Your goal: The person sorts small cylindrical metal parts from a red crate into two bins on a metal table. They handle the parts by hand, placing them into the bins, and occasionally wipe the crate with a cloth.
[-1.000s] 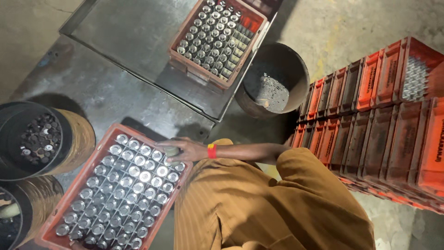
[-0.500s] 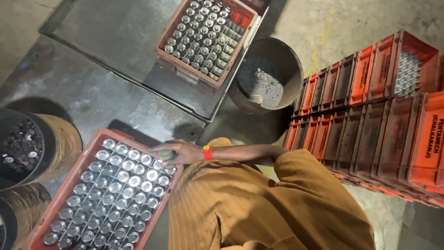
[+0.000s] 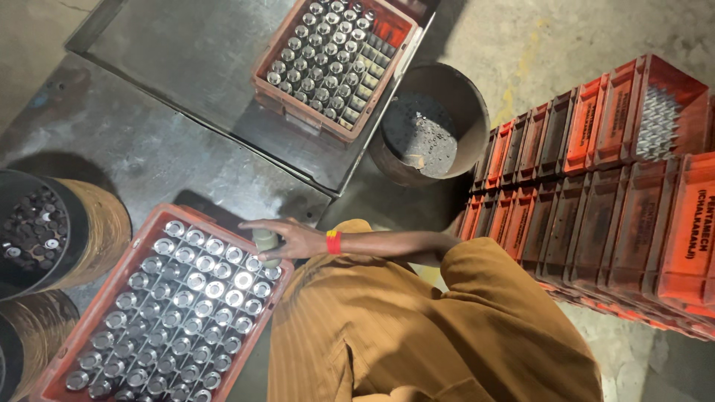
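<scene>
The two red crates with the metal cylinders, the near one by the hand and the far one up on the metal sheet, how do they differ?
The near crate sits on the floor beside the person's knee; the far crate rests on a grey metal sheet. The near crate looks completely full, while the far crate has empty cells along its right side. A hand holds a metal cylinder at the near crate's corner; nobody touches the far crate. Both are reddish divided crates holding upright shiny cylinders.

Dim, warm indoor light is falling from above. Round metal tops in the crate (image 3: 160,298) beside the hand (image 3: 287,240) are glinting. A dark shadow is lying just beyond the hand. Focus is holding sharp; left-edge drums (image 3: 52,231) are bending slightly.
</scene>
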Demonstrator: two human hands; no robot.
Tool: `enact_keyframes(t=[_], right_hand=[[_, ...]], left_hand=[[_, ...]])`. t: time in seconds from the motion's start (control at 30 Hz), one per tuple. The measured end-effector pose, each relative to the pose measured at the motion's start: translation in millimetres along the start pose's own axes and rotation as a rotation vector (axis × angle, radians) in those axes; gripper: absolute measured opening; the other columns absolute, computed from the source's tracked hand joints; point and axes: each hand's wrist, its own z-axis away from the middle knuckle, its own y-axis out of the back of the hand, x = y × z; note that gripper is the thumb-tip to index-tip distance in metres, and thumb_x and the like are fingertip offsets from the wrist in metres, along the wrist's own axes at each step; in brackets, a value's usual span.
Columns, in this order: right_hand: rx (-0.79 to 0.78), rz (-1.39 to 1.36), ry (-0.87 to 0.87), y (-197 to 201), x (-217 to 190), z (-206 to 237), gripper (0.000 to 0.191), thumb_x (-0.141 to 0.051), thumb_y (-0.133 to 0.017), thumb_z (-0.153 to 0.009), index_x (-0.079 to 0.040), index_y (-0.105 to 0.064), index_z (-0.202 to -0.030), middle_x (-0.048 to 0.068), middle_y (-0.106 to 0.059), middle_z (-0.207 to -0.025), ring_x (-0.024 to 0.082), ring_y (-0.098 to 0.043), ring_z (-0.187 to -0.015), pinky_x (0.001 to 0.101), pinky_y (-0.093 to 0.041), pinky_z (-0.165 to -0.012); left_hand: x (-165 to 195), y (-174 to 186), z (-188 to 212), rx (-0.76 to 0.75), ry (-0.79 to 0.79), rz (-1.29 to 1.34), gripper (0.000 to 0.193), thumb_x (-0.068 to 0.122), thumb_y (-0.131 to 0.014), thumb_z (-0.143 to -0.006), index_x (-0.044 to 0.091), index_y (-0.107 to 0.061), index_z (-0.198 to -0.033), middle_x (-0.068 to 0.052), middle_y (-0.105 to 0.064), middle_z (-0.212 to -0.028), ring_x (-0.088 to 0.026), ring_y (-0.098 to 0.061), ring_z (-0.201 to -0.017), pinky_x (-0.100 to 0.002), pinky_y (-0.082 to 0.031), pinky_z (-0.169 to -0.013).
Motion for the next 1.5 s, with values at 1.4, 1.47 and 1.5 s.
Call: enact_keyframes(t=[1.4,1.47,1.5], right_hand=[[0.2,0.225,0.356,53,12,-47,0.058,-0.006,-0.08,-0.091,-0.006,-0.052,-0.142,0.017,-0.068,-0.129,0.03,-0.068,-0.118,0.0404,-0.058,-0.099],[0.209,0.118,0.38,48,10,-51,0.066,-0.002,-0.077,-0.095,-0.005,-0.042,-0.151,0.017,-0.064,-0.135,0.029,-0.068,-0.12,0.0391,-0.063,-0.096],[0.16,0.07,0.43,43,10,-50,0.069,0.0,-0.075,-0.098,-0.005,-0.037,-0.155,0.018,-0.062,-0.139,0.029,-0.068,-0.121,0.0384,-0.065,-0.095]], left_hand=[[13,43,75,0.342,-0.112,0.054,0.055,0.052,-0.07,-0.105,-0.001,-0.077,-0.095,-0.025,-0.074,-0.085,-0.042,-0.071,-0.08,-0.056,-0.051,-0.071],[20,43,74,0.328,-0.013,0.023,0.062,0.061,-0.064,-0.099,0.001,-0.074,-0.101,-0.025,-0.074,-0.091,-0.044,-0.072,-0.087,-0.056,-0.053,-0.076],[22,43,73,0.321,0.028,-0.042,0.064,0.064,-0.062,-0.098,0.002,-0.074,-0.104,-0.027,-0.073,-0.091,-0.047,-0.07,-0.087,-0.058,-0.052,-0.073]])
